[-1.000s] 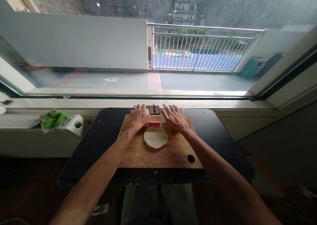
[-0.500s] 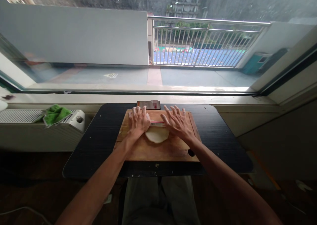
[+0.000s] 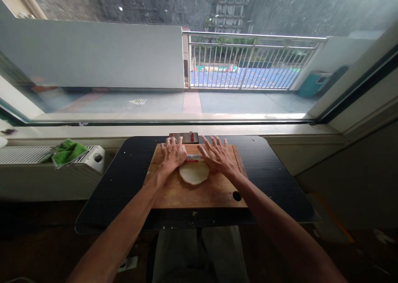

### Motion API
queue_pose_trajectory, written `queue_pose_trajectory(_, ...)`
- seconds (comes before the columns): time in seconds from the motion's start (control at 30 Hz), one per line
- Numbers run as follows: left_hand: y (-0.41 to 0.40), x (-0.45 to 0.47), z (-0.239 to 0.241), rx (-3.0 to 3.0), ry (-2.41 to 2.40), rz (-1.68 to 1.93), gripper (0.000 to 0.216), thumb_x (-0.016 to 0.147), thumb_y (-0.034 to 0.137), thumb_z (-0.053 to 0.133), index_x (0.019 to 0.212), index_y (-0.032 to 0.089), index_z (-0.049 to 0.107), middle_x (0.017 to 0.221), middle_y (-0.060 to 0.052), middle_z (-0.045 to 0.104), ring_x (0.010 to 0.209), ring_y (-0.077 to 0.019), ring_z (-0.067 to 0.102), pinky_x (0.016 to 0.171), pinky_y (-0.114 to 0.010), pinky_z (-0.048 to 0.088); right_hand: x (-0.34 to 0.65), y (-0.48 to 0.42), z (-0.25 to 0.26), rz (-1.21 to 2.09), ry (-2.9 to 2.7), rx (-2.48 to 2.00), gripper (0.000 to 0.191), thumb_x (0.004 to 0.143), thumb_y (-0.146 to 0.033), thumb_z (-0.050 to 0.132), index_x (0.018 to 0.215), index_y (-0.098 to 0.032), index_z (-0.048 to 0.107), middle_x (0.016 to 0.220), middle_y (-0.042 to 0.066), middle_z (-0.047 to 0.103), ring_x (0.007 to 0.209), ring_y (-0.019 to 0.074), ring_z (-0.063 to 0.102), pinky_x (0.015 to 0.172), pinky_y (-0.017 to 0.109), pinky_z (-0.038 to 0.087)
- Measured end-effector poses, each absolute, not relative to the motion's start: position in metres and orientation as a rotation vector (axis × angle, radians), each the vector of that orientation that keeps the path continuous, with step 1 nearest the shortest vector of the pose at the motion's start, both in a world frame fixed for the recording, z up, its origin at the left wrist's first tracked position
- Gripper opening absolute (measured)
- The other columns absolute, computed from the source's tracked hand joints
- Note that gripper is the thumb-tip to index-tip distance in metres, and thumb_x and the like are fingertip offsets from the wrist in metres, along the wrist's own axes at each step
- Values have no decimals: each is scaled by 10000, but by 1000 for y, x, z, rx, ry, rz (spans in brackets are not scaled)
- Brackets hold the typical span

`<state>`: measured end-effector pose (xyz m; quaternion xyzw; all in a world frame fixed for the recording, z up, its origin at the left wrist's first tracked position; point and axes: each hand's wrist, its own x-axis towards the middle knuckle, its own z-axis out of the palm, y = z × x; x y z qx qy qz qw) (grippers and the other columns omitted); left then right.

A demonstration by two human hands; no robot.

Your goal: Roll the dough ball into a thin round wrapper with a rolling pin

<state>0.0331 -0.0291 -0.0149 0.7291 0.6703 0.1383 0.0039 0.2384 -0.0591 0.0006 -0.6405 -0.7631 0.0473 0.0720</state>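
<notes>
A flat round of pale dough (image 3: 194,175) lies on the wooden cutting board (image 3: 189,198). Just beyond it, a slim white cylinder with red print (image 3: 194,158) lies crosswise, its ends covered by my hands. My left hand (image 3: 173,153) rests over the left end, palm down, its floury fingers stretched forward. Over the right end lies my right hand (image 3: 218,155), flat with fingers spread. Neither hand wraps round the cylinder. What the palms press on is hidden.
The board sits on a black table (image 3: 108,191) with rounded corners. A phone (image 3: 183,137) lies behind the board. To the left, a green cloth (image 3: 69,152) is draped on a white radiator (image 3: 46,177). A window sill (image 3: 217,129) runs behind the table.
The cylinder has turned, showing more red print. More of the dough round shows in front of the hands. The whole view has shifted slightly.
</notes>
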Motion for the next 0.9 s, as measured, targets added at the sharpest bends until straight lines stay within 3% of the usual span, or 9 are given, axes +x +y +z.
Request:
queue_pose_trajectory(0.2,-73,24,-30,2369,2109,615,644,1066,296,441,1675,117,547,1651,-252,605,1594,-418,523,1325,-631,404,232,-100,-10,50,-2229,-1881,763,1180,-674,251,1831,-278,275,1818,120,440,1726,369,289,1393,687,142)
queue_pose_trajectory(0.4,-82,20,-38,2378,2101,686,675,1082,306,418,1737,148,459,1630,-224,636,1608,-388,512,1333,-620,394,233,-108,-11,83,-2259,-1857,746,1196,-634,222,1850,-277,179,1855,123,368,1727,358,290,1390,620,209)
queue_pose_trajectory(0.63,-50,28,-32,2307,2131,496,714,1045,284,437,1748,154,445,1694,-227,573,1646,-409,453,1342,-638,375,235,-68,-7,125,-2277,-1906,785,1177,-690,198,1855,-301,123,1895,119,252,1749,398,205,1384,725,130)
queue_pose_trajectory(0.77,-27,32,-24,2283,2113,413,746,1037,275,423,1773,159,390,1771,-229,473,1676,-414,405,1350,-664,345,236,-43,1,216,-2291,-1935,802,1170,-698,221,1856,-317,54,1906,129,183,1753,416,182,1361,760,176)
queue_pose_trajectory(0.9,-18,34,-14,2273,2090,306,738,1042,291,420,1761,123,403,1786,-261,432,1684,-423,389,1356,-687,310,237,-36,7,272,-2295,-1925,794,1175,-689,223,1856,-297,109,1892,182,211,1738,441,224,1336,795,194)
